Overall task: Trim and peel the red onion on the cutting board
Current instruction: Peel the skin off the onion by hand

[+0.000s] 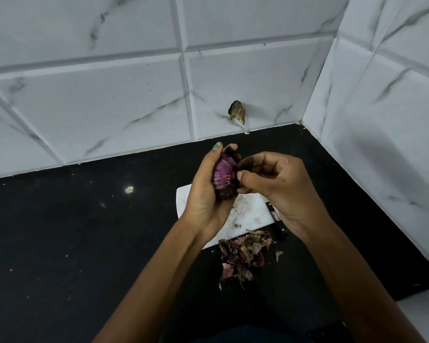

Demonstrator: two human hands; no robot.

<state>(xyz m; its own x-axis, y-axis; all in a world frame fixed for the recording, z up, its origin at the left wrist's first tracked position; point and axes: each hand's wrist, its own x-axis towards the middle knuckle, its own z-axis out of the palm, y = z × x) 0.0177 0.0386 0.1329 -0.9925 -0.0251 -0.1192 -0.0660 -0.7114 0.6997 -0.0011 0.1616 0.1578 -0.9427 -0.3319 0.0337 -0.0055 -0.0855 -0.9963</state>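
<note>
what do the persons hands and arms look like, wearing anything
Both forearms are bare, with no sleeves, watch or bracelets in view. The left hand has a thumbnail painted pale green. The right hand shows no rings or gloves; its nails are too shadowed to judge.

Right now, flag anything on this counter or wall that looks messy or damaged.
The wall tile has a broken, dark hole just above the countertop. A heap of onion peels lies off the cutting board, spilling onto the counter, with small scraps scattered around it.
</note>
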